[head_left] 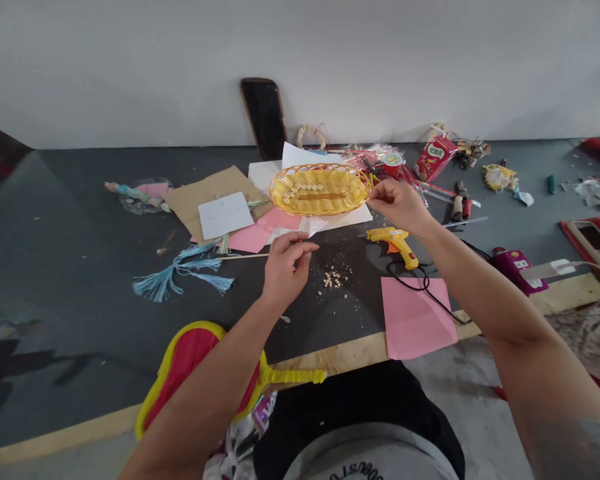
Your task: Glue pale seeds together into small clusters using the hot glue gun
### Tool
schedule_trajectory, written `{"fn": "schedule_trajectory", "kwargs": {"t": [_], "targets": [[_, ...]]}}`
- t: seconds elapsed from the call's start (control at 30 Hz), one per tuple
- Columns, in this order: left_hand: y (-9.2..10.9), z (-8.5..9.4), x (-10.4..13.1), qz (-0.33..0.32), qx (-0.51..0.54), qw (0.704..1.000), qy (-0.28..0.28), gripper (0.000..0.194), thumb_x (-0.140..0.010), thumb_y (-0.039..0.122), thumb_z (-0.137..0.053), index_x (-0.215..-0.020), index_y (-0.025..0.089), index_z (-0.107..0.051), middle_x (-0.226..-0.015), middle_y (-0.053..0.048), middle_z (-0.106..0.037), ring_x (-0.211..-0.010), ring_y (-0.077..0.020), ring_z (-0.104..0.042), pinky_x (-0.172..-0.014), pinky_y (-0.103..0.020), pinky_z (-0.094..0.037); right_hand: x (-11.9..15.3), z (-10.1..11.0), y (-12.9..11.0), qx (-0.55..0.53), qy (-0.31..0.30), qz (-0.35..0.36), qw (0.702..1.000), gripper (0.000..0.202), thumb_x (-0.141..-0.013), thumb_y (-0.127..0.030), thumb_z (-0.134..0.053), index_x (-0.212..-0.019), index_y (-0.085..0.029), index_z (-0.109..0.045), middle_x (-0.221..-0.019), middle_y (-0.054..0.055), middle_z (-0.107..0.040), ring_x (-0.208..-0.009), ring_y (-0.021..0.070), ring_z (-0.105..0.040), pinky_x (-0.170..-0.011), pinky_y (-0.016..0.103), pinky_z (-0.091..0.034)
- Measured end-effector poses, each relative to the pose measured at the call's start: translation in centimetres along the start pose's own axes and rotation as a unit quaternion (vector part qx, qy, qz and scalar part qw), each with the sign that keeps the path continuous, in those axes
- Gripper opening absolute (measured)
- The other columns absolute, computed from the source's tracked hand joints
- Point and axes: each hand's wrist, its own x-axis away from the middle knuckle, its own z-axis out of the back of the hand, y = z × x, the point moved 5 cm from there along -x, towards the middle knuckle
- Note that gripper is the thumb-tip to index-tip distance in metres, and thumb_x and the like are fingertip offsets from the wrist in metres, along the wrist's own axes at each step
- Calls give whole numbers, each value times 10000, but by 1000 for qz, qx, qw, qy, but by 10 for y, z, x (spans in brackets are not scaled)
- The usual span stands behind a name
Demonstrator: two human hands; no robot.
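Observation:
My right hand [391,203] is closed at the right end of a yellow woven basket [330,189]; what its fingertips hold, if anything, is too small to make out. A string of small pale pieces lies inside the basket. Nearer to me, my left hand [286,267] hovers over the dark table with its fingers apart, below the basket. Between my hands and the front edge is a scatter of small pale bits [335,277]. A yellow glue gun [394,243] lies under my right wrist, its black cord trailing over pink paper [417,317].
Blue tassels [180,270] and cardboard [205,193] lie left. A phone [265,117] leans on the wall. A red box [435,157] stands back right, a purple object [520,270] farther right. A red-and-yellow paddle shape [190,360] lies under my left forearm.

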Motion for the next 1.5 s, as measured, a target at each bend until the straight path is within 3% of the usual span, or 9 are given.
{"fn": "schedule_trajectory", "kwargs": {"t": [0.17, 0.37, 0.43, 0.53, 0.73, 0.93, 1.1, 1.23, 1.5], "targets": [[2, -2, -1, -9, -2, 1000, -18, 212, -920, 190, -523, -952, 203, -733, -1094, -93, -681, -1056, -234, -611, -971, -431, -481, 23, 3, -15, 209, -15, 96, 973, 248, -787, -136, -595, -1016, -179, -680, -1228, 143, -626, -1176, 304, -564, -1043, 527, -405], [16, -13, 3, -101, -35, 964, -245, 251, -832, 369, -683, -1048, 246, -713, -1173, -67, -681, -1250, -313, -472, -1084, -518, -356, 87, -48, -61, 229, -209, 179, 934, 145, -914, -236, -609, -1039, -187, -664, -1040, 86, -695, -1025, 254, -603, -956, 419, -450], [19, -13, 6, -110, -54, 947, -297, 506, -694, 520, -789, -1100, 238, -682, -1234, -91, -648, -1318, -376, -398, -1094, -584, -307, 102, -62, -69, 245, -233, 171, 925, 285, -870, -400, -698, -1037, -173, -655, -1013, 88, -689, -989, 261, -594, -903, 398, -456], [20, -12, 8, -107, -82, 935, -327, 547, -620, 546, -832, -1029, 223, -667, -1240, -103, -627, -1354, -398, -354, -1116, -605, -259, 111, -75, -67, 286, -224, 135, 922, 566, -711, -629, -765, -1021, -175, -633, -1006, 90, -682, -993, 288, -575, -843, 398, -437], [8, -19, 8, -85, -105, 945, -297, 338, -735, 478, -784, -921, 217, -674, -1164, -105, -652, -1317, -381, -393, -1080, -594, -301, 100, -88, -47, 308, -173, 128, 927, 545, -754, -647, -704, -1022, -179, -626, -1028, 95, -678, -999, 281, -542, -839, 386, -404], [8, -21, 7, -84, -117, 967, -209, 171, -919, 335, -598, -886, 226, -726, -1065, -85, -705, -1238, -338, -461, -1023, -548, -369, 96, -88, -42, 270, -140, 144, 942, 238, -956, -396, -573, -1017, -185, -665, -1003, 88, -697, -947, 250, -528, -857, 373, -423], [10, -15, 4, -66, -117, 974, -183, 190, -931, 249, -556, -909, 248, -745, -1013, -71, -725, -1188, -320, -501, -985, -534, -401, 102, -84, -43, 238, -137, 178, 945, 176, -963, -269, -551, -1039, -177, -681, -979, 90, -706, -916, 241, -563, -857, 382, -479], [9, -10, 0, -50, -102, 983, -146, 198, -936, 267, -543, -961, 222, -734, -936, -74, -731, -1082, -294, -553, -955, -499, -449, 104, -76, -45, 158, -80, 195, 965, 336, -945, -55, -395, -1102, -170, -668, -946, 69, -731, -842, 185, -634, -795, 315, -522], [21, -13, 4, -120, -67, 973, -186, 203, -857, 109, -542, -840, 216, -715, -1037, -66, -715, -1161, -289, -509, -1007, -490, -440, 104, -56, -39, 106, 17, 114, 988, 145, -976, -256, -521, -953, -208, -656, -829, 22, -742, -717, 156, -681, -659, 264, -492]]}}
